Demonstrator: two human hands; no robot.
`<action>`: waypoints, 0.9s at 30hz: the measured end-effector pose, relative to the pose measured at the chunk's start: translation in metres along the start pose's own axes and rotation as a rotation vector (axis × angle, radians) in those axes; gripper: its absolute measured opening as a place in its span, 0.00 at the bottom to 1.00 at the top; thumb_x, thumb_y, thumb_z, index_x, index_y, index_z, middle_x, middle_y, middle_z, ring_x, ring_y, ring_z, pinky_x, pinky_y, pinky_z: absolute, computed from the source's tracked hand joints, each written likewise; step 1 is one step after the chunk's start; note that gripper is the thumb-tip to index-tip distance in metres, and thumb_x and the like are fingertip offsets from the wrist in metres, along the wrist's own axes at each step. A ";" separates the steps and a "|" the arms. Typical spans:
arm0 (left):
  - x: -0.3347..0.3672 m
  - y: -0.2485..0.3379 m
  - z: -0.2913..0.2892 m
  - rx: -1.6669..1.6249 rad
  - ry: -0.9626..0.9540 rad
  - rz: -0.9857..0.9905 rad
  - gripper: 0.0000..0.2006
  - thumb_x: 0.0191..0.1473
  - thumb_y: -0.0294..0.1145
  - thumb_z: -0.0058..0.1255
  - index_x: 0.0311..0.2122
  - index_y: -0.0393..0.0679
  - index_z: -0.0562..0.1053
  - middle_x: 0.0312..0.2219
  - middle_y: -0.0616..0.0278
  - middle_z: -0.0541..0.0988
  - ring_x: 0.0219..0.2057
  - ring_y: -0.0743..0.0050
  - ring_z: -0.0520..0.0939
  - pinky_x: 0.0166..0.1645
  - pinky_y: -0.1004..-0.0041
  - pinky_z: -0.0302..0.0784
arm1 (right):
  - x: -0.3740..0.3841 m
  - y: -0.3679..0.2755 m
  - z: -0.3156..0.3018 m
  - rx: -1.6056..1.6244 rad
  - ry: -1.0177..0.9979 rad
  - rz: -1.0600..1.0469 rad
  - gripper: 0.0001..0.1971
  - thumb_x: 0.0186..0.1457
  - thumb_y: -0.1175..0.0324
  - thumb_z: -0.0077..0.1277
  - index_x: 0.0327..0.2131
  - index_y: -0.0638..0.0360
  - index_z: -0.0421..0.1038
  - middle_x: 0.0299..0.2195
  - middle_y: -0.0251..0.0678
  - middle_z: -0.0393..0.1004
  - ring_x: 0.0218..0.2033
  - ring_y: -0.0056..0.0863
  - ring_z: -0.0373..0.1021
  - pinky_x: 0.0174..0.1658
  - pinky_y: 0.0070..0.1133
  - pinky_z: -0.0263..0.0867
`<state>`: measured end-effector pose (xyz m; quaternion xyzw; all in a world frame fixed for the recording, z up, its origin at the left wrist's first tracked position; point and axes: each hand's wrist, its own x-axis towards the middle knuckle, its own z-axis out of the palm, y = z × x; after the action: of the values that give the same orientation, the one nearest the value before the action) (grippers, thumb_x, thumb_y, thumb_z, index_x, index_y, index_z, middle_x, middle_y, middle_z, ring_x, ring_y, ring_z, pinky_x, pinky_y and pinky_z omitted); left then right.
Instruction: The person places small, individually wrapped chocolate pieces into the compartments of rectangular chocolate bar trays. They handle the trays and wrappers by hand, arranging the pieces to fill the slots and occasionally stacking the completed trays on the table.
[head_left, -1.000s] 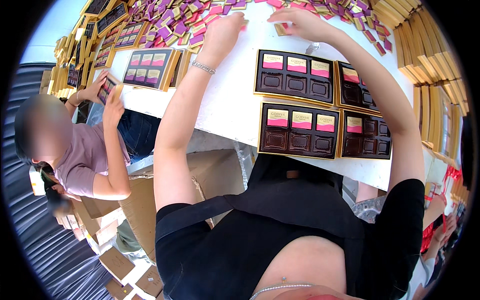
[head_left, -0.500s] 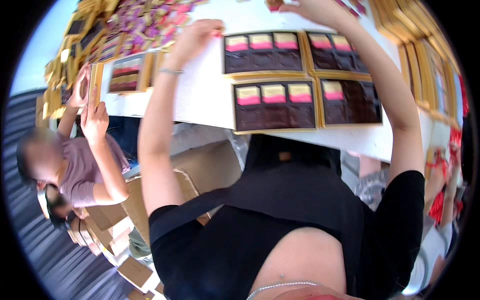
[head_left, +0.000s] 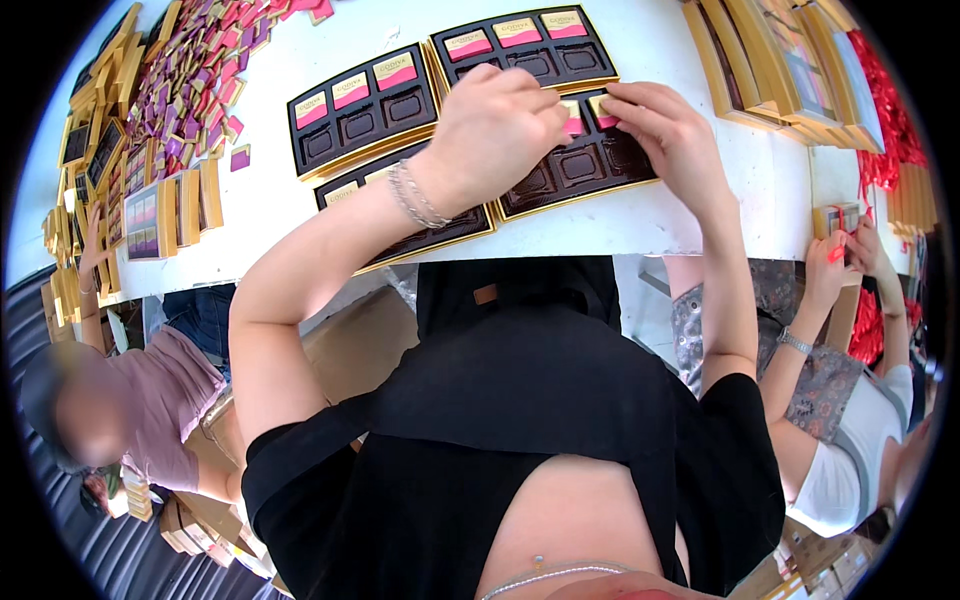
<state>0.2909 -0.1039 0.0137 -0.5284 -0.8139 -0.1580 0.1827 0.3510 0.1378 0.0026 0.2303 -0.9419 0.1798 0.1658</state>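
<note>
Over the near right chocolate box (head_left: 582,168), both my hands are close together. My right hand (head_left: 672,130) has thumb and fingertips around a gold-and-pink chocolate square (head_left: 602,112) in that box's back row. My left hand (head_left: 495,130) is closed, fingertips against the same row by another pink-edged square (head_left: 573,120); what it pinches is hidden. Its wrist covers part of the near left box (head_left: 400,240). Behind stand the far left box (head_left: 362,120) and far right box (head_left: 528,62), each with three squares in the back row and bare dark front compartments.
Loose pink, gold and purple squares (head_left: 195,100) lie at the back left of the white table (head_left: 270,210). Gold boxes stand at the left (head_left: 165,220) and back right (head_left: 760,60). Beside red ribbon, a co-worker's hands (head_left: 840,255) hold a small box. Another person sits left.
Both hands have come from the far side of the table to the near right box. It now shows a second square. My view has shifted, so the boxes sit further left.
</note>
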 end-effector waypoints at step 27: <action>-0.018 0.040 0.001 -0.154 -0.428 0.004 0.50 0.42 0.61 0.58 0.62 0.30 0.60 0.65 0.43 0.56 0.68 0.52 0.55 0.67 0.48 0.50 | 0.206 0.140 0.123 -0.058 0.205 -0.068 0.18 0.59 0.62 0.51 0.51 0.57 0.72 0.49 0.40 0.76 0.49 0.42 0.72 0.52 0.32 0.68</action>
<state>0.3342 -0.1018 0.0068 -0.5637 -0.8187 -0.1035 -0.0347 0.0811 0.1260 -0.0611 0.2374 -0.9164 0.1694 0.2740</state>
